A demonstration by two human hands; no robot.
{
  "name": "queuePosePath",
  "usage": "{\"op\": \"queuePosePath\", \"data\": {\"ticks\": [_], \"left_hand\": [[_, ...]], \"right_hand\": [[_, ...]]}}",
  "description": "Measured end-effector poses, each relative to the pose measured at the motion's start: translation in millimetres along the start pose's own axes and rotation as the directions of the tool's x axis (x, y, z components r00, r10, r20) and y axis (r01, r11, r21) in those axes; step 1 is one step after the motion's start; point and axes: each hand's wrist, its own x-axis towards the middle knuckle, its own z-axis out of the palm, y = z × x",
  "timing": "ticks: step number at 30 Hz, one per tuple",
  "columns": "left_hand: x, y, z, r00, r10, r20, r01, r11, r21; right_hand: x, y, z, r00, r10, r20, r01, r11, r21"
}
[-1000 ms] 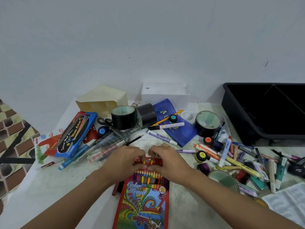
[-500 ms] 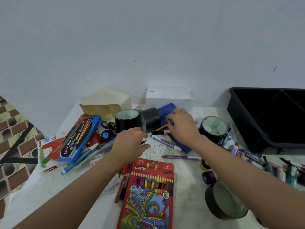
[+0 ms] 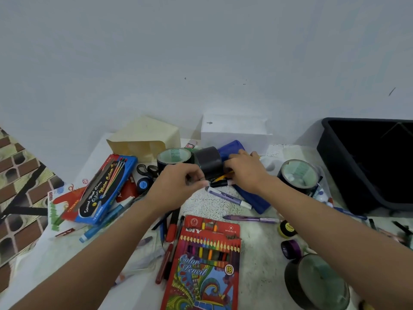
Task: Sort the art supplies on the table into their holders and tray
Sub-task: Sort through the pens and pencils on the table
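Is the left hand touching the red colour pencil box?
Apart. Head view shows speckled table between the left hand and the red colour pencil box.

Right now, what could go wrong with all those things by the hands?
The black tape roll stands on its edge between the left hand and right hand; a bump might send it rolling. The right forearm passes beside the small purple roll, which it could knock away.

one head-worn wide-angle view looks forward and down, close over the table (image 3: 257,260), which fills the lower half; the wall (image 3: 201,52) fills the upper half.
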Motion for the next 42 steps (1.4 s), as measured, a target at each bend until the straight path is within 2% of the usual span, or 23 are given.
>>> {"op": "queuePosePath", "data": {"ticks": [4, 7, 11, 13, 15, 19, 24, 29, 33, 38, 41, 42], "left_hand": [[-3.1, 15.1, -15.1, 0.999, 0.018, -0.040, -0.025, 0.983, -0.180], [-7.2, 31.7, -27.1, 0.994, 0.040, -0.097, -0.063, 0.967, -0.248], [-13.4, 49.8, -42.7, 0.973, 0.057, -0.224, -0.138, 0.919, -0.369], [-16.3, 55.8, -47.2, 0.948, 0.088, -0.306, -0.211, 0.893, -0.397], [-18.7, 57.8, -46.1, 0.937, 0.087, -0.337, -0.237, 0.869, -0.433], [-20.6, 45.4, -29.8, 0.935, 0.034, -0.354, -0.210, 0.854, -0.475], [-24.6, 23.1, -10.2, 0.938, -0.048, -0.342, -0.144, 0.847, -0.512], [-26.3, 11.8, -1.5, 0.949, -0.104, -0.298, -0.067, 0.856, -0.512], [-23.0, 6.1, 2.6, 0.967, -0.111, -0.228, -0.004, 0.891, -0.454], [-12.1, 5.9, 11.3, 0.974, -0.126, -0.189, 0.049, 0.928, -0.368], [-3.6, 3.6, 16.4, 0.993, -0.112, -0.045, 0.097, 0.964, -0.249], [-2.4, 2.9, 18.8, 0.995, -0.092, 0.022, 0.095, 0.979, -0.180]], "right_hand": [[-10.0, 7.0, -1.3, 0.996, -0.073, -0.048, 0.076, 0.995, 0.072], [-20.7, 12.8, -4.0, 0.976, -0.114, -0.187, 0.148, 0.972, 0.180], [-38.1, 6.7, -16.3, 0.921, -0.057, -0.386, 0.220, 0.893, 0.392], [-51.5, -6.5, -26.3, 0.891, 0.064, -0.450, 0.243, 0.770, 0.590], [-65.9, -22.1, -33.3, 0.896, 0.208, -0.392, 0.226, 0.549, 0.805], [-81.1, -37.8, -26.3, 0.899, 0.303, -0.316, 0.215, 0.323, 0.922], [-85.7, -35.2, 3.3, 0.882, 0.465, -0.074, 0.028, 0.104, 0.994], [-90.5, -40.2, 21.0, 0.879, 0.475, 0.036, -0.092, 0.094, 0.991], [-86.0, -41.9, 27.0, 0.865, 0.488, 0.119, -0.205, 0.126, 0.971], [-73.6, -40.7, 26.9, 0.869, 0.486, 0.090, -0.228, 0.232, 0.946], [-67.5, -43.7, 24.6, 0.899, 0.398, 0.184, -0.309, 0.277, 0.910], [-67.1, -45.6, 24.2, 0.907, 0.362, 0.214, -0.337, 0.322, 0.885]]}}
